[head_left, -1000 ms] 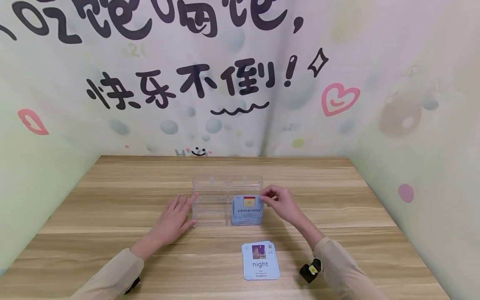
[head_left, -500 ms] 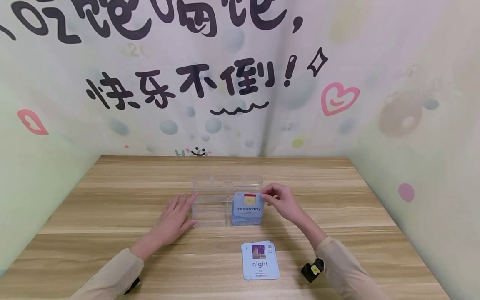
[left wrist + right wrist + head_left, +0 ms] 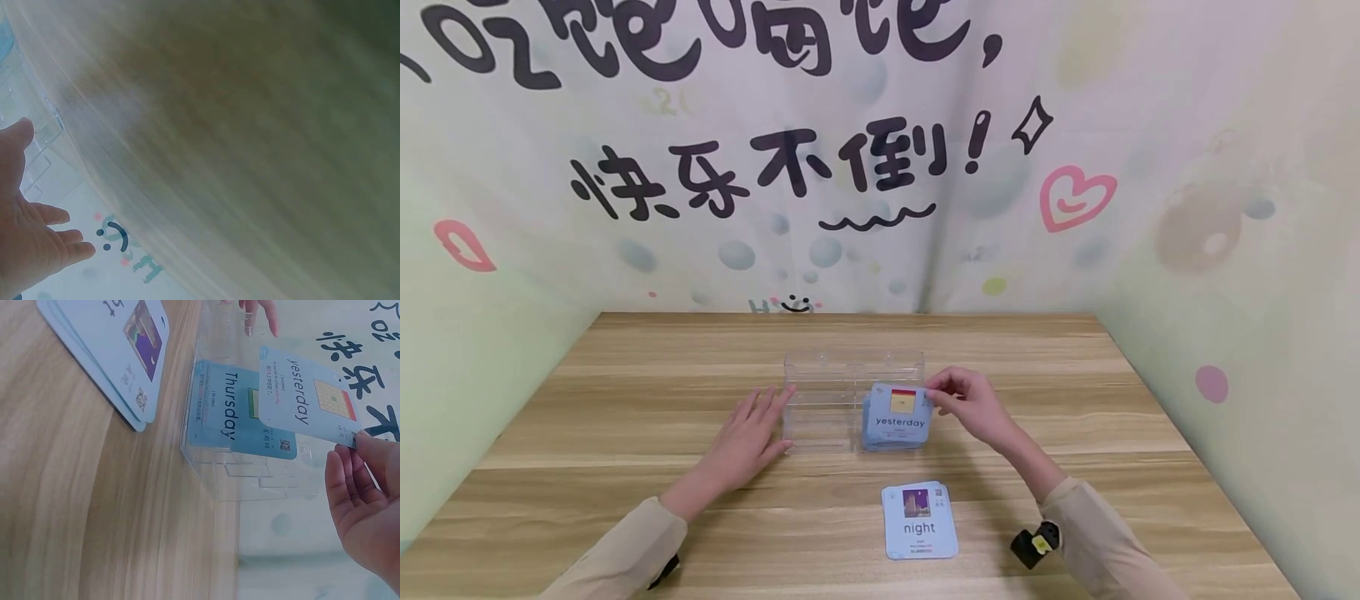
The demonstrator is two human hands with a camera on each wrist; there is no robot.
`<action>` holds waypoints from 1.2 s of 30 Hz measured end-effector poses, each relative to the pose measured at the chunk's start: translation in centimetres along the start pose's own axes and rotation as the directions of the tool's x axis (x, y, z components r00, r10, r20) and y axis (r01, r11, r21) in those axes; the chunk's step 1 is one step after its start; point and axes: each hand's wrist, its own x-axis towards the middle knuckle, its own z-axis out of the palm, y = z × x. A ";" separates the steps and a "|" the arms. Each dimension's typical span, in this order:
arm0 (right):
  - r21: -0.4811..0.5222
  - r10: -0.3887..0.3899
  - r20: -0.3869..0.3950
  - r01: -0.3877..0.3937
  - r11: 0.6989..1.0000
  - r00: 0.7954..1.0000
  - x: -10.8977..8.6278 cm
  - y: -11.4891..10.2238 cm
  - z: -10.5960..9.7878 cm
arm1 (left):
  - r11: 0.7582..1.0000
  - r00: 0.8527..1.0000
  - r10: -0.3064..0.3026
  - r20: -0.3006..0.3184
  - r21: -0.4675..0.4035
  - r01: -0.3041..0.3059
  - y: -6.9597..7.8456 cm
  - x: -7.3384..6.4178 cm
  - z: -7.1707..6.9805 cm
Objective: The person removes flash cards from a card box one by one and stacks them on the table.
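My right hand (image 3: pixel 970 404) pinches the upper right corner of a light blue flashcard (image 3: pixel 901 414) reading "yesterday". In the right wrist view this flashcard stands in front of a "Thursday" card (image 3: pixel 234 412), which sits in a pocket of the clear plastic card rack (image 3: pixel 820 417). My left hand (image 3: pixel 748 437) rests with spread, straight fingers at the rack's left side. The left wrist view shows that hand (image 3: pixel 37 231) beside the clear plastic. Nearer to me, a small stack of flashcards (image 3: pixel 919 521) lies on the table with "night" on top.
The rack stands on a wood-grain table (image 3: pixel 662 367). Behind it hangs a white cloth (image 3: pixel 865 250) with large black lettering. Each forearm has a beige sleeve, and a black wrist device (image 3: pixel 1036 544) shows below the right one.
The right hand has lifted the "yesterday" card up from the rack pocket, then brought it slightly right and toward me. The left hand has stayed at the rack's side.
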 end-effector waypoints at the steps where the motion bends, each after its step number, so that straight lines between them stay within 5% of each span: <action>1: 0.006 -0.002 0.006 0.002 1.000 1.000 0.0 0.1 0.0 | 1.000 1.000 0.000 0.000 0.000 0.000 0.0 0.0 0.0; 10: 0.042 -0.005 0.046 0.003 0.999 0.999 -0.1 2.8 -0.4 | 1.000 1.000 -0.008 0.008 -0.001 0.008 0.1 0.0 -0.1; 17: 0.059 -0.035 0.080 0.030 0.998 0.996 -0.7 2.9 -0.8 | 1.000 1.000 -0.018 0.014 0.000 0.018 0.1 0.0 -0.1; 36: 0.043 0.048 0.169 -0.056 0.998 0.984 -2.3 2.7 -1.3 | 1.000 1.000 -0.025 0.018 0.008 0.025 0.2 0.0 -0.2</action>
